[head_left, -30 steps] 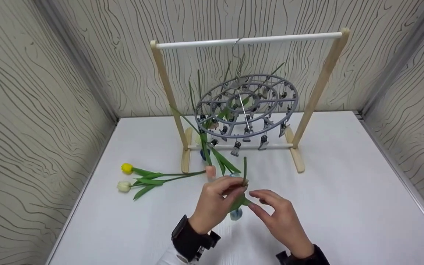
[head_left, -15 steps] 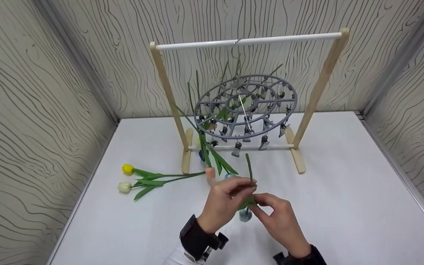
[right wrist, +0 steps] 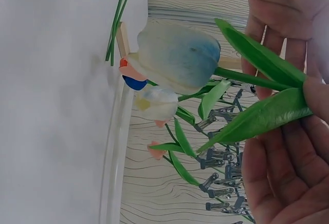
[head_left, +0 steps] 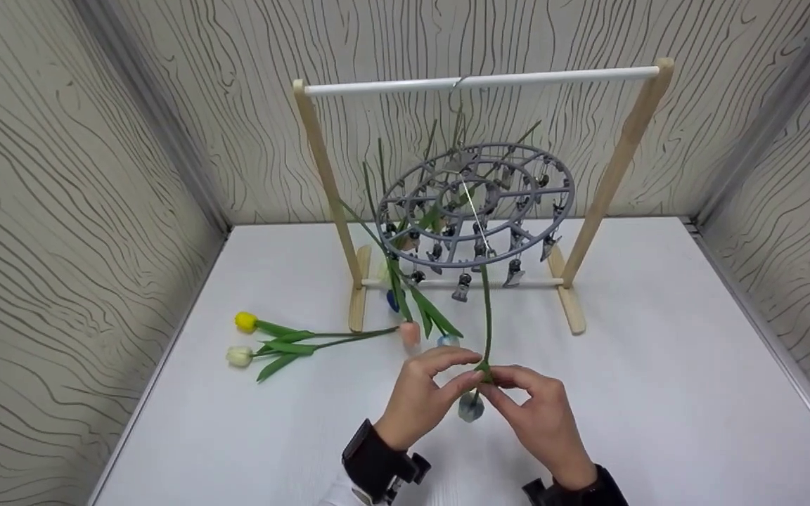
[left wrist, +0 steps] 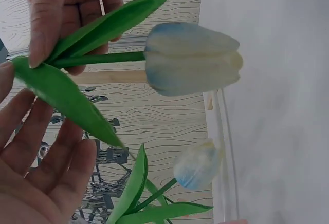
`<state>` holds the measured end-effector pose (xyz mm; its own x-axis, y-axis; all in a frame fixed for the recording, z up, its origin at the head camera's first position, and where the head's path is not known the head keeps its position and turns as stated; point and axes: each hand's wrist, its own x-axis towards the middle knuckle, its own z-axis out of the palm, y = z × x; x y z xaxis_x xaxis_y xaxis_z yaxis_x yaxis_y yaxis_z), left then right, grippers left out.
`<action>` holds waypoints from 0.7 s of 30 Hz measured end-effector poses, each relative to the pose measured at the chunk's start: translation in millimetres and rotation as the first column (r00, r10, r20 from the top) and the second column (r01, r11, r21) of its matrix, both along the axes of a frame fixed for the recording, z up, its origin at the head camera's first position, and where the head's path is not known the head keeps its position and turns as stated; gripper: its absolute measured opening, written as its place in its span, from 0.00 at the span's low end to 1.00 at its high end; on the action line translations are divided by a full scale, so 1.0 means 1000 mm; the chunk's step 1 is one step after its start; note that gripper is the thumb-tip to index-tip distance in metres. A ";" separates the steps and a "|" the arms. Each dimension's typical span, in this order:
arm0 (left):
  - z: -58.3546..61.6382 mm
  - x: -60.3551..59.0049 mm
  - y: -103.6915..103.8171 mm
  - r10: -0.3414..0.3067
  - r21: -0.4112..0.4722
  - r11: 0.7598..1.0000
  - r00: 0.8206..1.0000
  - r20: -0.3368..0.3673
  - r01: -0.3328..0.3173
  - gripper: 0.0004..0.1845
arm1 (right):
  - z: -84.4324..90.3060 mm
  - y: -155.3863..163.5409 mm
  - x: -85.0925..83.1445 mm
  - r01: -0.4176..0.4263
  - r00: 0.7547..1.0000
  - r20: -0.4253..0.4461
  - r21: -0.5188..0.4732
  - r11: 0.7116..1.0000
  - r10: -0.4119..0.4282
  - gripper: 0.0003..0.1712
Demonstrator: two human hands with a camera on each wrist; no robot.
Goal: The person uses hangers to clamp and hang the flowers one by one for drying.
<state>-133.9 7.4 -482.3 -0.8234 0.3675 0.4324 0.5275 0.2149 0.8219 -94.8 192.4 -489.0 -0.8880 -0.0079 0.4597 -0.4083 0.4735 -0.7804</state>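
Observation:
Blossom downward, a pale blue and white tulip [head_left: 471, 407] hangs between my two hands, its green stem [head_left: 487, 316] rising toward the hanger. My left hand [head_left: 415, 400] pinches it with thumb and forefinger around the base of the leaves. From the other side my right hand [head_left: 542, 418] grips the same spot; in the left wrist view its thumb [left wrist: 38, 47] presses on the stem where the leaves [left wrist: 72, 103] part. The remaining fingers of both hands spread out behind the leaves. In the right wrist view the blossom [right wrist: 177, 57] points away from both palms.
A round grey clip hanger [head_left: 475, 261] hangs by its hook from a wooden rack's white bar [head_left: 553, 77]. Several tulips hang upside down at its left side, including a peach one [head_left: 410, 334]. Yellow [head_left: 245, 322] and white [head_left: 240, 356] tulips lie on the white table at left.
My left hand has slid from high on the stem down to the leaves, so more stem shows above it. My right fingers have closed in on the leaf base. The tulip has shifted slightly right.

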 end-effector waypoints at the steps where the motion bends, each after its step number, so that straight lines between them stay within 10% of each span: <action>1: -0.001 0.000 0.001 -0.001 0.005 1.000 1.000 0.002 0.001 0.13 | 0.000 0.000 0.000 -0.001 1.000 0.003 0.001 1.000 0.001 0.17; 21: -0.007 0.002 0.000 0.040 0.041 0.998 0.999 0.011 -0.041 0.09 | 0.001 0.017 -0.002 0.044 0.996 0.072 0.040 0.998 -0.047 0.14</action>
